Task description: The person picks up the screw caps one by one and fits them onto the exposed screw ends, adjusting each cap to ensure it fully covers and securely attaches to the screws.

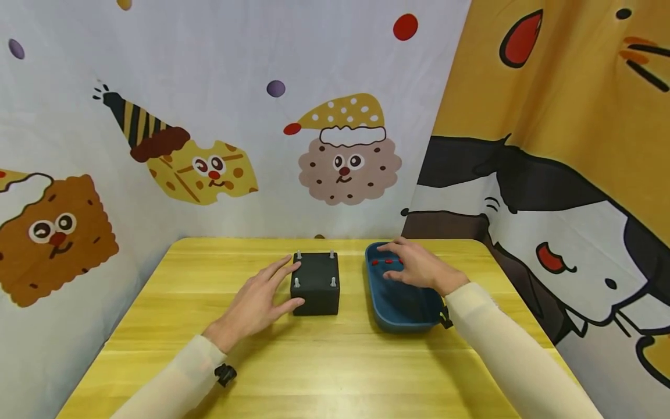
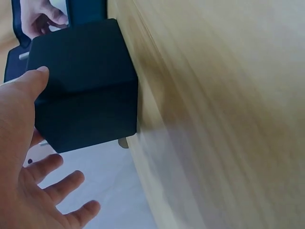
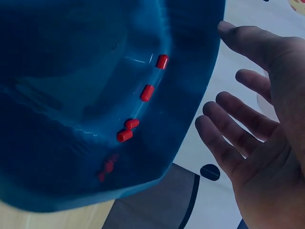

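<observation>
A: Left hand [image 1: 259,302]?
B: Flat and relaxed, fingers straight, resting against left side of black box [image 1: 316,283]. Thumb tip touching box face in left wrist view, other fingers [image 2: 57,188] spread loose beside it. Grasping nothing.

A: Box position?
B: Sitting on yellow wooden bench [image 1: 324,361], roughly centre, just left of blue tray [image 1: 400,311]. 4 small silver pegs [image 1: 299,255] sticking up from top, 1 near each corner. Upright, not tilted.

A: Right hand [image 1: 413,266]?
B: Over blue tray, palm down, fingers stretched toward far end. Released, holding nothing. In right wrist view fingers [image 3: 228,143] open and straight, apart from tray wall [image 3: 190,119].

A: Tray contents?
B: Small red capsule-shaped pieces [image 3: 147,92], about 4 clear ones lying on tray floor near far end, in a loose line. Further red smear near tray edge, too blurred to tell. In head view 2 or 3 red pieces showing just left of right hand's fingers. Cannot tell whether fingertips touch any.

A: Tray position?
B: On bench, right of box, long side running away from person, close to bench's right part.

A: Surroundings?
B: Cartoon cloth backdrop [image 1: 209,145] behind and left, biscuit characters with hats, coloured dots. Yellow, black and white cartoon cloth [image 1: 576,145] on right. Pale sleeves [image 1: 502,343] on both arms, small black clip at left wrist.
</observation>
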The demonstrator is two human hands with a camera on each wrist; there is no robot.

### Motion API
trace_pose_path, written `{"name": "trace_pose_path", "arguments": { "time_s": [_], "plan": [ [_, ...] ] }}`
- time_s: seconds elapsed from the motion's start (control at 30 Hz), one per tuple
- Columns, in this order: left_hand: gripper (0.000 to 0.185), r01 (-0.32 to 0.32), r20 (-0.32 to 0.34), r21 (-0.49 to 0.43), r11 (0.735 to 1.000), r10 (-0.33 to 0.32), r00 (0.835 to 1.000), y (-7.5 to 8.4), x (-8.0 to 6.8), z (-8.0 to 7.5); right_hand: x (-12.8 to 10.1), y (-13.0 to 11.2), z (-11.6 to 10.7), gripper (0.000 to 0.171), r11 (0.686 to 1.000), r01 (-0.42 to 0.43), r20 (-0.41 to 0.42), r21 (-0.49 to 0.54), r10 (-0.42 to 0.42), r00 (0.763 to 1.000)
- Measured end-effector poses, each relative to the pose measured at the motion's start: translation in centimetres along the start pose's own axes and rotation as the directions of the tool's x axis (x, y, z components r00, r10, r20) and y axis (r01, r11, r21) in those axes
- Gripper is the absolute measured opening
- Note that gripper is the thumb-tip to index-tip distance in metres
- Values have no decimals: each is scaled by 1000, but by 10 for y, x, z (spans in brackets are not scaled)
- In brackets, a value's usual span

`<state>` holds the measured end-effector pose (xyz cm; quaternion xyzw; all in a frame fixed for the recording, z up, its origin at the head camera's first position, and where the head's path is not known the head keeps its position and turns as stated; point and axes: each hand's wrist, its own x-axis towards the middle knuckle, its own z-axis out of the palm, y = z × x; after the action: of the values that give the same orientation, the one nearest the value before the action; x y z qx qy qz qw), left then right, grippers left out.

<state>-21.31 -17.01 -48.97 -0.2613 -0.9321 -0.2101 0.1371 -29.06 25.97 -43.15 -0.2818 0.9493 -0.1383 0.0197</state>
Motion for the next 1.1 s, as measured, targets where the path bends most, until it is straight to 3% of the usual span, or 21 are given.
{"name": "trace_pose_path", "arguments": {
  "time_s": [0.53,1.1],
  "plan": [
    [84,13,10,-4,1000,-13,1000,3,5,-5,18,12,6,65,1000,-17,57,-3,17,998],
    [81,13,3,-97,995,-13,1000,2,4,1,37,14,12,58,999,-9,110,-34,13,994]
  ]
}}
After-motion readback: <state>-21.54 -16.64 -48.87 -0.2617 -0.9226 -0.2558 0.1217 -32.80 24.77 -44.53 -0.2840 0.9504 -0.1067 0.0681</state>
